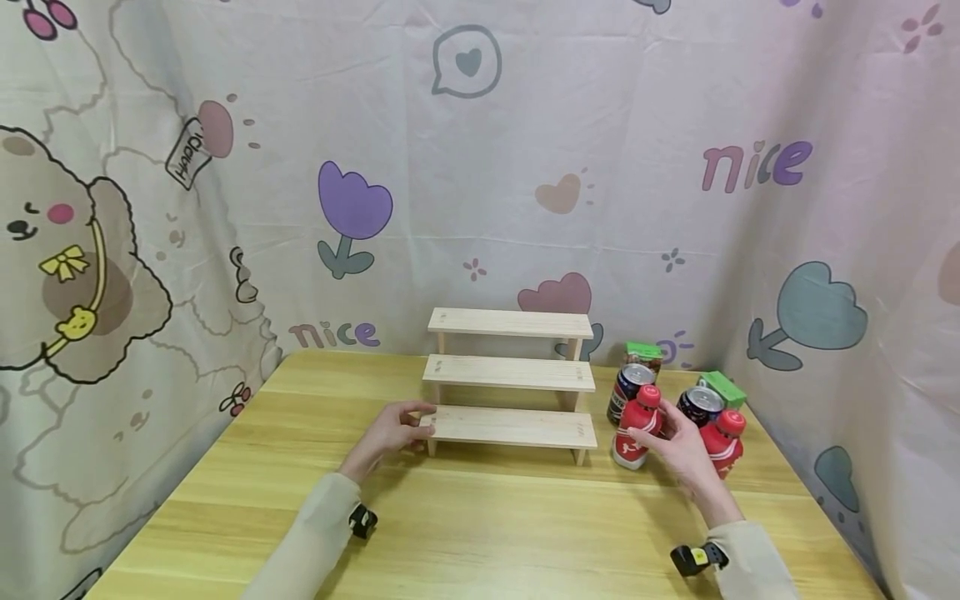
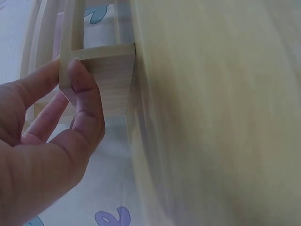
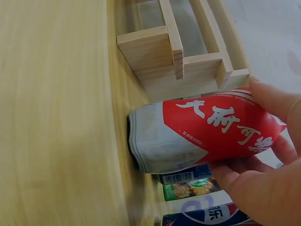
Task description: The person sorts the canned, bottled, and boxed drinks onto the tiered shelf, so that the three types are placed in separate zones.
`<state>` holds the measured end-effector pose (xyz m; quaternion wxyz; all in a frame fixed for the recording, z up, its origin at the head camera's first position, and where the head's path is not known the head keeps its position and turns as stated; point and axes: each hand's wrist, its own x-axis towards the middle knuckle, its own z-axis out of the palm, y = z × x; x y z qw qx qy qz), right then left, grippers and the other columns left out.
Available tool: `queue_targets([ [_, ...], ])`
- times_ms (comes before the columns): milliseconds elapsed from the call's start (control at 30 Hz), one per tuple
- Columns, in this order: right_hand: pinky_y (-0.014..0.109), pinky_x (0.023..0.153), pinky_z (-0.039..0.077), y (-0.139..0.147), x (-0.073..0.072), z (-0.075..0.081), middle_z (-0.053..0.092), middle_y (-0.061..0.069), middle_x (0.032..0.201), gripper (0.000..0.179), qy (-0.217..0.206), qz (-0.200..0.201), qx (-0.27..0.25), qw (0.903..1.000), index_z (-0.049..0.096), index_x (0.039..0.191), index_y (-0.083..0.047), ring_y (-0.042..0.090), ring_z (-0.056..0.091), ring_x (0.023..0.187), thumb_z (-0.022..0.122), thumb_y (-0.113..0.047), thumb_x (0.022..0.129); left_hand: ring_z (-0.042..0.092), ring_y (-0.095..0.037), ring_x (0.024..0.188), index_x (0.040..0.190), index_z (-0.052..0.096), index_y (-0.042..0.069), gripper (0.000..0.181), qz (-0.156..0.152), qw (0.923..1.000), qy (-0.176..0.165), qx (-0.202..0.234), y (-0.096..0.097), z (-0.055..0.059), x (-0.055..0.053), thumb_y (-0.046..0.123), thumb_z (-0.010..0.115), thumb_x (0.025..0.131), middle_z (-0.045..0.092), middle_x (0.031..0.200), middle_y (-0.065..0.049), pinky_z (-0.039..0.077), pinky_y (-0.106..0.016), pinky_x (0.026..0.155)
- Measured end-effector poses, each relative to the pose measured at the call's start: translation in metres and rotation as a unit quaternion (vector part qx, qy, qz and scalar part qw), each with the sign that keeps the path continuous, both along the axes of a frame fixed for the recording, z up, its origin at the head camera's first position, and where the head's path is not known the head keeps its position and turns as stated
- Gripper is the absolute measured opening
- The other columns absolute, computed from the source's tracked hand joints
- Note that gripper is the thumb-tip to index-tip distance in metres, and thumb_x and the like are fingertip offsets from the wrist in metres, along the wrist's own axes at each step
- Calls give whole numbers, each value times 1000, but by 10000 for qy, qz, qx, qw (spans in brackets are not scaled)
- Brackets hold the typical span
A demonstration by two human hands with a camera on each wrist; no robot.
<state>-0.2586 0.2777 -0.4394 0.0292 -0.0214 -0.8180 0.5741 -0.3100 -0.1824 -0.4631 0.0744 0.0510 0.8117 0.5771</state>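
A three-step wooden display rack (image 1: 510, 427) stands at the back of the table. My left hand (image 1: 392, 433) pinches the left end of its lowest step; in the left wrist view the thumb and fingers (image 2: 84, 108) lie on either side of the board's corner (image 2: 66, 77). To the right of the rack, my right hand (image 1: 681, 450) grips a red cola bottle (image 1: 632, 442) with a red cap. The right wrist view shows the bottle (image 3: 211, 127) with white characters on its red label and a pale lower part, its base close over the tabletop.
Right of the rack, a dark can (image 1: 628, 385) stands behind the held bottle, with a green-topped box (image 1: 643, 352) farther back. Another dark can (image 1: 701, 403), a green-topped box (image 1: 724, 387) and a second red bottle (image 1: 727, 433) stand beyond my right hand. A printed curtain (image 1: 480, 167) hangs behind the table.
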Motion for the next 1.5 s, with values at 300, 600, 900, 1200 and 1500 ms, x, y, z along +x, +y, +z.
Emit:
queue_targets([
  [300, 10, 95, 40, -3, 2, -3, 37, 24, 152, 89, 98, 40, 162, 9998, 20, 156, -6, 36, 37, 140, 74, -27, 88, 63, -16, 71, 130, 58, -4, 46, -128, 9996, -193, 140, -4, 1, 0, 1, 71, 86, 59, 89, -12, 63, -33, 69],
  [600, 51, 118, 30, -5, 1, -6, 32, 27, 154, 93, 23, 21, -24, 10000, 14, 157, -4, 40, 33, 142, 74, -20, 88, 64, -18, 72, 129, 56, -8, 44, -245, 9989, -213, 341, -4, 4, 3, -1, 69, 87, 59, 89, -12, 63, -39, 72],
  [900, 22, 105, 44, -10, 1, -8, 37, 24, 152, 91, 69, -352, 2, 9994, 20, 155, -4, 34, 42, 137, 76, -20, 86, 63, -19, 70, 128, 57, -6, 42, -171, 9983, -345, 433, -4, 2, 1, -4, 67, 87, 56, 86, -10, 63, -36, 71],
  [1200, -1, 82, 41, -10, 2, -15, 42, 20, 151, 87, 144, -763, -160, 9969, 25, 155, -8, 20, 47, 127, 76, -25, 87, 63, -19, 68, 126, 58, -6, 41, -150, 9984, -381, 389, 2, 3, 0, -6, 67, 86, 57, 87, -12, 63, -33, 67],
  [1500, 1, 83, 44, -16, 2, -1, 45, 20, 149, 83, 473, -727, -245, 9959, 27, 155, -10, -12, 50, 101, 73, -30, 89, 61, -19, 68, 126, 58, -5, 41, -97, 9982, -428, 402, 1, 3, 0, -7, 67, 86, 55, 87, -12, 63, -35, 68],
])
